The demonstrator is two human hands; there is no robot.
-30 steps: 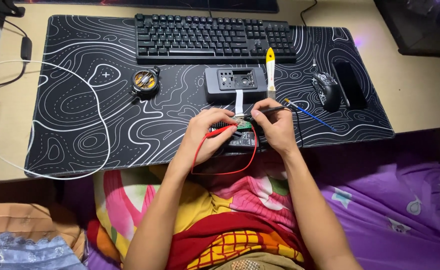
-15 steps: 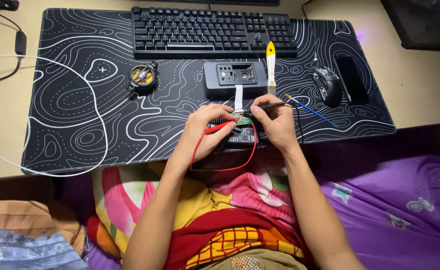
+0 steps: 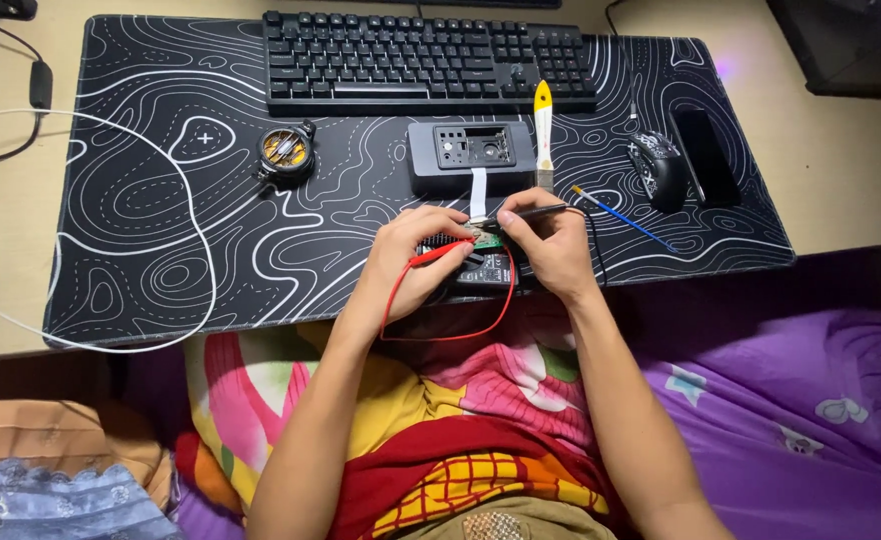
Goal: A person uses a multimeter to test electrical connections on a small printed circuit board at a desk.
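My left hand (image 3: 411, 262) pinching red probe (image 3: 439, 255); my right hand (image 3: 551, 245) pinching black probe (image 3: 529, 212). Both tips on small circuit board (image 3: 485, 240), near edge of black desk mat (image 3: 211, 230), below grey casing (image 3: 471, 157).

desk mat (image 3: 161, 200) — black, white contour lines | probe (image 3: 439, 256) — red (lead too) | keyboard (image 3: 411, 60) black

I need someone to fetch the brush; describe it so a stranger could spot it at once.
Start at the black keyboard on the patterned desk mat. Just below its right end, beside the grey opened device, lies the brush. It alone has a yellow tip and white handle.
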